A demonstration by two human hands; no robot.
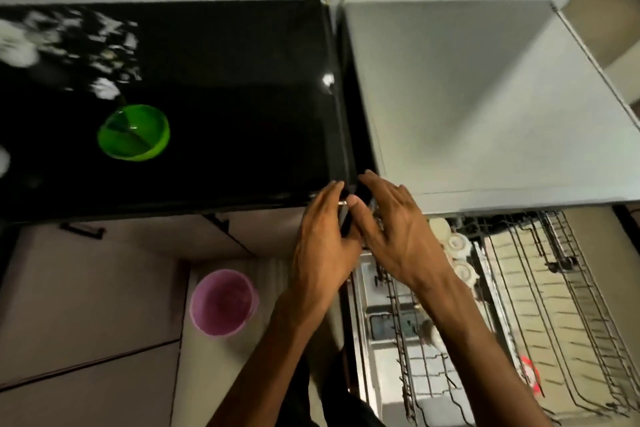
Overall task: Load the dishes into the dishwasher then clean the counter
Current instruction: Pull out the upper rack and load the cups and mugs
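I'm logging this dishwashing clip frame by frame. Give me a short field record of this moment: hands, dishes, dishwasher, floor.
left hand: at the black counter's front corner, grip on a dark flat object, unclear what
right hand: beside the left, fingers spread over the same object
green bowl: on the counter, left side
dishwasher rack: pulled out, small white pieces along its rear left
pink bucket: on the floor below the counter
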